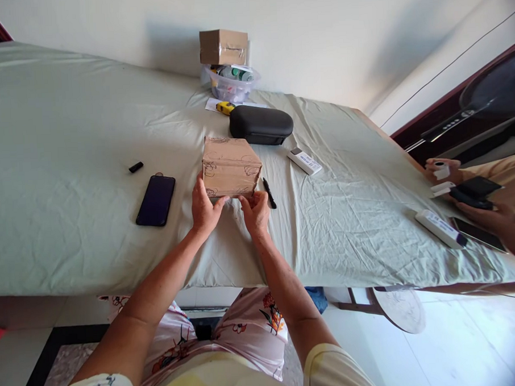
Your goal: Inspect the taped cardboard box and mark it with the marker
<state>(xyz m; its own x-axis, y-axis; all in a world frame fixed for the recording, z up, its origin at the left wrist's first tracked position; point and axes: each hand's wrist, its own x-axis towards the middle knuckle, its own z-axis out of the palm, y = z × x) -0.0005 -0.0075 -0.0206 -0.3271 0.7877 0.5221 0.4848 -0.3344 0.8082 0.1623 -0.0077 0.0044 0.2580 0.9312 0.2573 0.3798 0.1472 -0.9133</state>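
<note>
Head view: fingers [199, 190] touching wrapped cardboard box [231, 167]

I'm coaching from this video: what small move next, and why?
Probably the right hand should release the box and pick up the black marker: it lies just beside that hand, the left hand can steady the box, and the box top has doodles near its edges but a bare middle.

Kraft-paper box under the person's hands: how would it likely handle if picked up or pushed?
The box looks stiff, since it keeps square edges under the left hand and right hand. Its flat base suggests sliding rather than rolling, though the wrinkled green sheet may drag. Its weight cannot be told.
</note>
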